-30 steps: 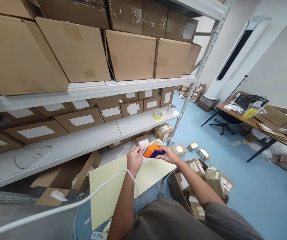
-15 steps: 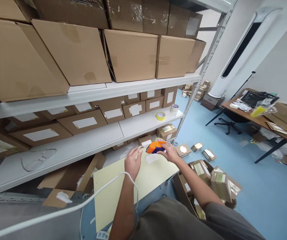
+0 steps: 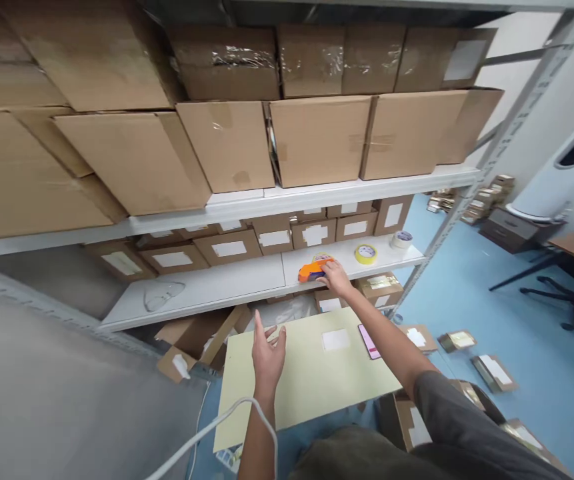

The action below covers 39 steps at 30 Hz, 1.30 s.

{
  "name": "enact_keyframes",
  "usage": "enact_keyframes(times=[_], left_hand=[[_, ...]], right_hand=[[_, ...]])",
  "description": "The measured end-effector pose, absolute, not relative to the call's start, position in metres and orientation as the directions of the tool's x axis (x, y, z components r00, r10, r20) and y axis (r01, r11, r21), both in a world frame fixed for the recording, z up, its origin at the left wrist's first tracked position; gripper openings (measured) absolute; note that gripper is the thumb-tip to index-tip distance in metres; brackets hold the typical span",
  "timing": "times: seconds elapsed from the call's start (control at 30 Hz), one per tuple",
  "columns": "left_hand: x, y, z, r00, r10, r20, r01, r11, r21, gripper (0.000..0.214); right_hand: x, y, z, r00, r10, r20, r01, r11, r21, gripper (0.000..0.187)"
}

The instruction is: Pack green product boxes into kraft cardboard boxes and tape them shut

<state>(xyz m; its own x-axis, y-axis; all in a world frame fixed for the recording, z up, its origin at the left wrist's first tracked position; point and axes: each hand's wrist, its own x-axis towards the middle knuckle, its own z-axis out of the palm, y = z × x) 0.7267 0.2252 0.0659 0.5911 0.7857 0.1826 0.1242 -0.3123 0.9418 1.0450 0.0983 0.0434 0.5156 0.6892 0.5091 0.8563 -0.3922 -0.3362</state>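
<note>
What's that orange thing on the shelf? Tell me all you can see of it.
The orange gadget looks like smooth plastic, bright orange above with a dark blue part below. It lies on the white shelf, left of a yellow tape roll. The right hand holds its right end and hides that part.

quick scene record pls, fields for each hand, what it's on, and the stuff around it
left hand: open, empty, fingers spread, above the pale yellow board
right hand: arm stretched out, gripping the orange tape dispenser
dispenser position: on the white shelf, in front of labelled boxes
nearby on shelf: yellow tape roll, white tape roll further right
on board: white label, pink flat item at its right edge
</note>
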Motion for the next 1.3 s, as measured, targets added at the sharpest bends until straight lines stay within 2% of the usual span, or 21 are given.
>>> enact_keyframes(times=[0.17,0.33,0.47,0.6,0.87,1.17,1.3], left_hand=[[0.704,0.228,0.065,0.494,0.854,0.164,0.122,-0.255,0.959,0.046],[0.693,0.220,0.056,0.410,0.898,0.163,0.132,-0.235,0.963,0.045],[0.692,0.217,0.051,0.419,0.892,0.173,0.094,-0.232,0.968,0.045],[0.695,0.217,0.054,0.439,0.877,0.195,0.054,-0.243,0.969,0.042],[0.708,0.222,0.063,0.576,0.789,0.215,0.019,-0.276,0.961,0.038],[0.737,0.205,0.031,0.801,0.587,0.117,-0.048,-0.133,0.990,0.034],[0.747,0.194,0.013,0.887,0.459,0.047,-0.028,-0.047,0.998,0.055]], right_hand=[[1.102,0.132,0.038,0.553,0.732,0.399,0.831,-0.444,-0.336,0.034],[1.118,0.137,0.020,0.631,0.748,0.203,0.769,-0.570,-0.290,0.033],[1.114,0.135,0.016,0.686,0.709,0.165,0.723,-0.638,-0.266,0.050],[1.102,0.125,0.026,0.717,0.649,0.253,0.697,-0.658,-0.286,0.061],[1.039,0.047,0.041,0.679,0.565,0.470,0.733,-0.479,-0.483,0.052],[0.908,-0.059,0.015,0.819,0.338,0.463,0.568,-0.584,-0.580,0.042],[0.863,-0.089,-0.005,0.884,0.244,0.399,0.456,-0.642,-0.616,0.040]])
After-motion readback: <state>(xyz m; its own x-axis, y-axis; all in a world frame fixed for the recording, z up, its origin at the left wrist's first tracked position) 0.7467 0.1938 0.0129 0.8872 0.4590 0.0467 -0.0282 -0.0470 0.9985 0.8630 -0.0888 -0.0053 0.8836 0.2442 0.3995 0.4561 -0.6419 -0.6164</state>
